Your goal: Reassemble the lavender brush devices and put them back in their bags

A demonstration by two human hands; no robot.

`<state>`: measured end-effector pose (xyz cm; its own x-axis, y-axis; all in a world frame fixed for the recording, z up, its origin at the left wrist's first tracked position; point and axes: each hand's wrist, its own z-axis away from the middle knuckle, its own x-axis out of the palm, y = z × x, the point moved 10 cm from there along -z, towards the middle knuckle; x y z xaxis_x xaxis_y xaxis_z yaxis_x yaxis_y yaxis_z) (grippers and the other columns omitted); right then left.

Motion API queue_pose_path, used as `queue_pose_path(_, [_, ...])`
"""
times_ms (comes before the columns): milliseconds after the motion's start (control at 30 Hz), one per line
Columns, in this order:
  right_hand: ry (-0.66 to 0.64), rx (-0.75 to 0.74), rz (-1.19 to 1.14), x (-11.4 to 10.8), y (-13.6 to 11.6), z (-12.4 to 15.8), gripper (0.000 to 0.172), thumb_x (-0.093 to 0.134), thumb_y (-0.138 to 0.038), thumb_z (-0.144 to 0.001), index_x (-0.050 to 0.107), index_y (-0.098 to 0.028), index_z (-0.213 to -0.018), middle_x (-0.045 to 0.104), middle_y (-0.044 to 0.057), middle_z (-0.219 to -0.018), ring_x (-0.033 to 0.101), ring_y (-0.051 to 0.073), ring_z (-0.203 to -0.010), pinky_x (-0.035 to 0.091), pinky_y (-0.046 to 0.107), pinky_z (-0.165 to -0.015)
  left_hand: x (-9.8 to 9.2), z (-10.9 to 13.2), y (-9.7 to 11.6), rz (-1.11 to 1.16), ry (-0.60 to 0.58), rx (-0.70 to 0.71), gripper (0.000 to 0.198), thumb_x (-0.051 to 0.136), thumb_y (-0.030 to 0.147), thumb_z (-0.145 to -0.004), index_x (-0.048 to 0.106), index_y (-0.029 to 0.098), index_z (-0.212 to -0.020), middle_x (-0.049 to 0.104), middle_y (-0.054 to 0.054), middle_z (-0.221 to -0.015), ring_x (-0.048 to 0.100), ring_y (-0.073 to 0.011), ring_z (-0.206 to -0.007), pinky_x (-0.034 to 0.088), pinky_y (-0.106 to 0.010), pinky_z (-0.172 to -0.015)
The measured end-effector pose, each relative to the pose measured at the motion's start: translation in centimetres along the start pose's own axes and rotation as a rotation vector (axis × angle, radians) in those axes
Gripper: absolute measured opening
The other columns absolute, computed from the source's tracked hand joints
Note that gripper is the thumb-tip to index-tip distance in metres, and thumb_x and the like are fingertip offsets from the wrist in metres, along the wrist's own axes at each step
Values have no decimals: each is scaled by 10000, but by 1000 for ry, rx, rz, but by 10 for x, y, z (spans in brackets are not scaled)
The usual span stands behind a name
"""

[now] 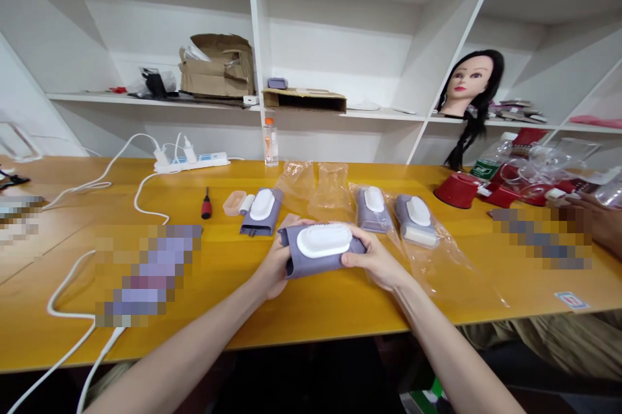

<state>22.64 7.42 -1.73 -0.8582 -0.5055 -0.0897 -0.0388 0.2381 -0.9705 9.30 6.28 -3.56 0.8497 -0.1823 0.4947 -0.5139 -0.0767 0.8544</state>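
Left hand (275,265) and right hand (374,265) grip a grey packet (299,258) with a white flip lid (324,240), holding it over the yellow table (311,320).
Both hands are closed around its ends, with the fingers curled underneath and the right thumb lying on top beside the lid. Three more lidded packets lie ahead: a bare packet (260,223) left of the hands, then a second packet (373,210) and a third packet (416,219), each on a clear plastic bag (427,265) to the right. Two empty clear bags (330,190) sit behind the held packet. Farther left lie one red-handled screwdriver (207,203) and one small tan tray (234,203). At the far right, a co-worker's hand (595,214) reaches in.
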Motion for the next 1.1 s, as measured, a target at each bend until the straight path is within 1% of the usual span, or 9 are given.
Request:
queue_pose_path(133, [-15,-5,79,0,-4,2,658,786,-340,-597,553,-273,-1208,551,48,-1241,477,256,-1158,308,417,-1020,-3,3,-7,11,47,-19,319,650,161,-611,666,196,-928,630,-46,-1110,506,-247,-1142,409,-315,-941])
queue_pose_path(267, [-42,-56,280,7,-17,2,722,812,-359,-544,556,-268,-1213,523,54,-1227,466,264,-1132,271,434,-1032,1,8,-31,44,28,-231,304,549,359,-772,635,208,-1021,662,-44,-1076,573,-240,-1046,430,-364,-900])
queue_pose_path(333, [-20,-48,284,7,-16,1,687,801,-355,-566,561,-273,-1204,526,50,-1214,472,258,-1118,282,429,-1023,3,7,-35,48,3,-269,312,521,373,-799,627,209,-1043,674,-35,-1055,589,-229,-1017,430,-358,-895])
queue_pose_path(467, [18,-21,194,2,-7,-4,606,766,-362,-617,572,-259,-1181,532,56,-1217,474,244,-1135,290,408,-1021,-2,-4,-27,45,20,-204,262,600,301,-737,643,186,-968,687,-37,-1014,602,-219,-979,443,-318,-856])
queue_pose_path(633, [94,-103,367,-8,-22,-7,561,805,-326,-550,633,-241,-1078,415,80,-1313,312,257,-1281,235,393,-1048,-10,-11,-22,54,17,-199,300,577,309,-735,647,184,-999,663,-52,-1090,594,-226,-1009,443,-305,-848])
queue_pose_path(700, [101,-118,464,-5,-29,-7,487,811,-305,-539,659,-228,-995,412,82,-1279,362,260,-1237,275,395,-1019,-14,-11,-20,29,26,-205,287,555,330,-748,661,178,-969,669,-53,-1075,593,-224,-1011,440,-295,-845])
queue_pose_path(800, [89,-192,585,5,-40,-5,396,800,-295,-561,659,-214,-922,463,62,-1142,456,239,-1111,331,382,-963,-14,-11,-16,-3,13,-188,265,549,312,-746,669,165,-931,684,-56,-1026,602,-220,-984,444,-290,-825])
queue_pose_path(967, [18,-348,729,22,-59,1,409,748,-345,-645,600,-212,-1002,497,61,-1038,476,226,-995,380,370,-886,-10,-11,-19,4,-27,-227,285,524,335,-769,664,151,-936,699,-66,-960,626,-220,-915,461,-297,-778])
queue_pose_path(1100, [-39,-358,880,30,-69,5,413,698,-416,-692,603,-230,-1047,524,79,-1024,455,252,-973,385,397,-865,-7,-13,-21,54,-73,-242,297,517,355,-776,673,137,-905,705,-79,-930,624,-231,-934,461,-307,-802])
